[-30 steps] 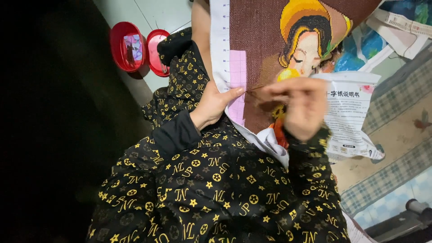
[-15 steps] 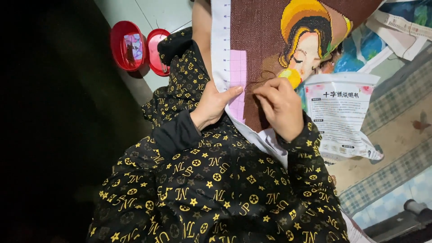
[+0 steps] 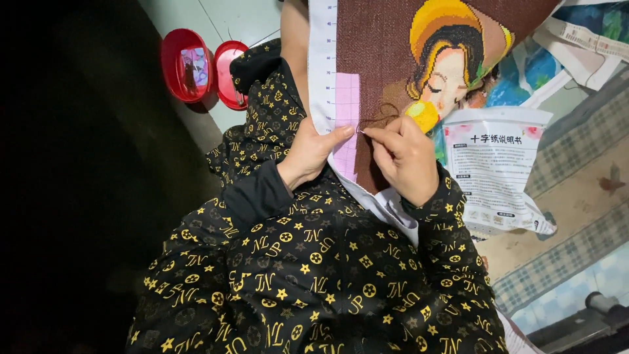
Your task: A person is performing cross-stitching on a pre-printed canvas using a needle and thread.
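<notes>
The needle (image 3: 360, 130) is pinched by the right hand (image 3: 407, 159), now lowered from its earlier raised position. The cloth (image 3: 383, 59) is pinned under the left hand (image 3: 308, 156); another stitch seems begun.

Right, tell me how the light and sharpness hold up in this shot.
Head view: left third falls into near-black shadow; the cross-stitch canvas and both hands, left hand and right hand, are evenly lit and sharp; no strong glare; the red case is slightly soft.
</notes>
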